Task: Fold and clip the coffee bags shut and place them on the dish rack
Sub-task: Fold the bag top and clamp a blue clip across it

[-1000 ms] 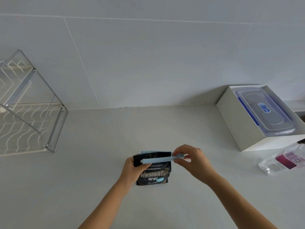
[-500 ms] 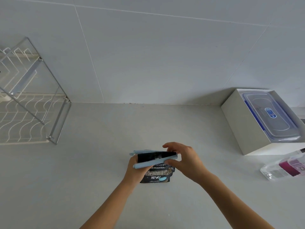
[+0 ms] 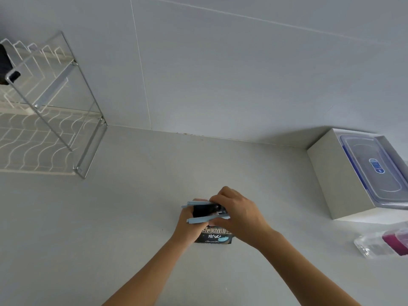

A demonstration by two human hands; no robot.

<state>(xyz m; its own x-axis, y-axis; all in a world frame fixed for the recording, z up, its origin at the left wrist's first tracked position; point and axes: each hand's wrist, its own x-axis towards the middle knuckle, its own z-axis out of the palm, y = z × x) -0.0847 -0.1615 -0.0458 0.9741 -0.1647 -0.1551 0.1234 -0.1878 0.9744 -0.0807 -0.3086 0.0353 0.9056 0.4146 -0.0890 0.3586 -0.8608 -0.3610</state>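
Observation:
A small black coffee bag [image 3: 215, 236] with white lettering stands upright on the grey counter. My left hand [image 3: 187, 226] grips its left side. A light blue sealing clip [image 3: 198, 220] straddles the folded top, its two arms spread apart on either side of the fold. My right hand [image 3: 237, 215] pinches the clip's right end over the bag's top. The wire dish rack [image 3: 55, 138] stands at the far left against the wall; a dark object [image 3: 5, 65] sits on its upper tier at the frame's edge.
A white box [image 3: 326, 173] holding a clear lidded container [image 3: 375, 171] with blue clasps sits at the right against the wall. A clear plastic packet [image 3: 384, 244] with something magenta inside lies in front of it.
My right hand has slid left along the clip and closed over its right end and the bag's top. The view has tilted and shifted, bringing more of the rack into sight.

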